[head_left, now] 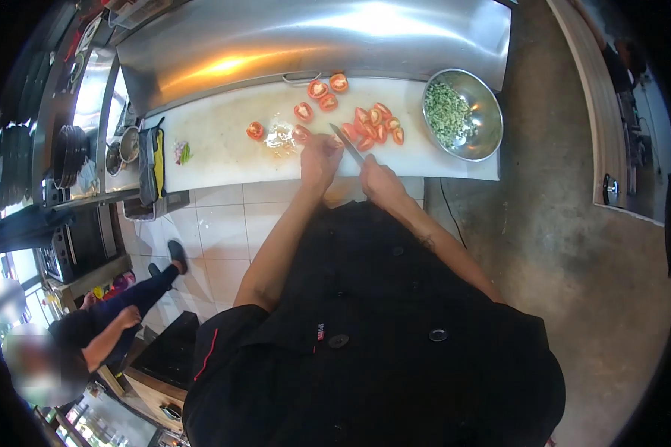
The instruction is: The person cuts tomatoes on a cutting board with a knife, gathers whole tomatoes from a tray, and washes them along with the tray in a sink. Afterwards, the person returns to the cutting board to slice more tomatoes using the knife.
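My right hand (382, 181) grips a kitchen knife (346, 142), its blade angled up and left over the white cutting board (220, 160). Close beside the blade, the fingers of my left hand (321, 159) are drawn together on a piece of tomato, mostly hidden by them. Just beyond my left fingertips lies a tomato half (300, 133). More tomato halves (317, 90) rest cut side up farther back. To the right of the knife is a pile of tomato wedges (381, 123). Wet juice and seeds (279, 138) are spread on the board left of my left hand.
A steel bowl (487, 134) of chopped green pieces (447, 112) stands at the board's right end. Onion-like scraps (182, 153) and a dark and yellow cloth (153, 160) are at the left. Another person (104, 328) is at the lower left.
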Demonstrator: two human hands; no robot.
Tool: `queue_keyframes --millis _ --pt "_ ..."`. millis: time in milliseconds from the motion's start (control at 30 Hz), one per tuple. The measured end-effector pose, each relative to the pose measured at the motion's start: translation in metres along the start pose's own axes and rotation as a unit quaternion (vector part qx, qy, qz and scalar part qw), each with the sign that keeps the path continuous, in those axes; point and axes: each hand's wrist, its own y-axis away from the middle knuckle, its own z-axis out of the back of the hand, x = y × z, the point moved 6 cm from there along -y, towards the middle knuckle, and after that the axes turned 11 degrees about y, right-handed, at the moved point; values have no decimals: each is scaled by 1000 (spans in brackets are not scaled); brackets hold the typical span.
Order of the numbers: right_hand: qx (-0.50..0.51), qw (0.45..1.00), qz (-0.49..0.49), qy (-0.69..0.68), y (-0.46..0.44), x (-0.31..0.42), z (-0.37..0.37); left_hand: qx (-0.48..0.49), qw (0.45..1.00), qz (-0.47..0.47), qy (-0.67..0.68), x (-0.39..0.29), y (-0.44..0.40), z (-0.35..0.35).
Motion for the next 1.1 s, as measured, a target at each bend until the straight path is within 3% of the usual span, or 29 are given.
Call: queue_keyframes --millis 100,133,200,233,333,400,433,500,600,700,767,867,933,1000,1100 --pt "-73 995 64 -24 27 19 40 67 997 -6 -22 6 -10 1" --pt "-76 995 63 -25 34 17 40 69 997 -8 -23 5 -18 5" --pt "-57 998 1 -40 36 2 39 55 978 -107 -171 -11 -46 14" --pt "-60 997 -1 -40 38 -3 37 -2 986 -132 -106 -39 -56 28" --pt "-26 997 60 -32 37 5 28 53 976 -145 -155 -78 -115 19" --pt "185 973 -32 -135 28 9 11 83 971 -142 -175 -74 -150 1" --pt "184 974 -27 -132 27 9 4 124 950 -151 -243 -62 -164 -16" --pt "-9 991 137 0 21 21 5 158 923 -158 -312 -46 -183 -39" --pt "-44 989 137 -21 16 22 6 175 917 -83 -347 -24 -192 -54" --pt "-22 994 106 -28 15 15 0 128 945 -86 -289 -27 -188 -53" --pt "-6 997 68 -27 10 5 -8 84 974 -132 -166 -42 -178 -42" --pt "0 999 33 -29 5 -5 -8 35 975 -152 -159 -63 -147 -18" --pt "-11 999 31 -33 5 -8 -4 104 980 -91 -146 -42 -117 -7" --pt "-21 998 40 -34 4 -12 1 88 983 36 -159 -55 -58 12" --pt "25 998 26 -53 -2 -13 1 89 983 44 -154 36 -10 -1"
